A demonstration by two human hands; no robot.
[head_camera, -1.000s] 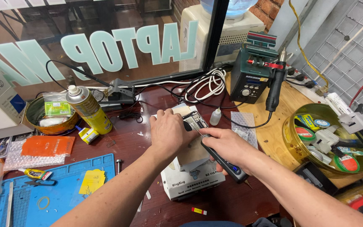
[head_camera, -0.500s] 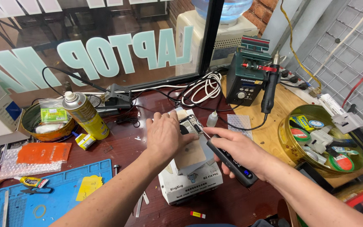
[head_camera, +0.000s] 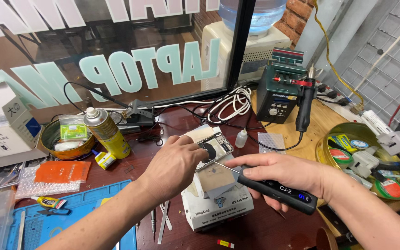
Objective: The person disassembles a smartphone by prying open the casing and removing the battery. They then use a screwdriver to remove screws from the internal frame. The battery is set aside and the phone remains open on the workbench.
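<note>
My right hand (head_camera: pixel 278 178) is wrapped around a dark electric screwdriver (head_camera: pixel 274 189), fingers curled tight along its barrel, with its thin bit reaching left and up to the opened phone (head_camera: pixel 216 149). My left hand (head_camera: pixel 174 164) rests on that phone, fingers bent and pressing its left side; I cannot tell how far they wrap around it, since the back of my hand hides them. The phone lies open-side up on a small white box-shaped stand (head_camera: pixel 216 203) near the front middle of the dark red bench (head_camera: pixel 140 159). Just left of the stand, a few slim metal tools (head_camera: pixel 163 222) lie on the bench. At the front left corner sits a blue work mat (head_camera: pixel 70 208), with an orange sheet (head_camera: pixel 61 172) beyond it. Farther back on the left stand a yellow spray can (head_camera: pixel 107 133) and a round tin bowl (head_camera: pixel 65 139). To the right, a round gold tray (head_camera: pixel 334 139) holds rolls of tape. At the back edge, a green soldering station (head_camera: pixel 281 92) stands beside coiled white cable (head_camera: pixel 230 104), below the window.
</note>
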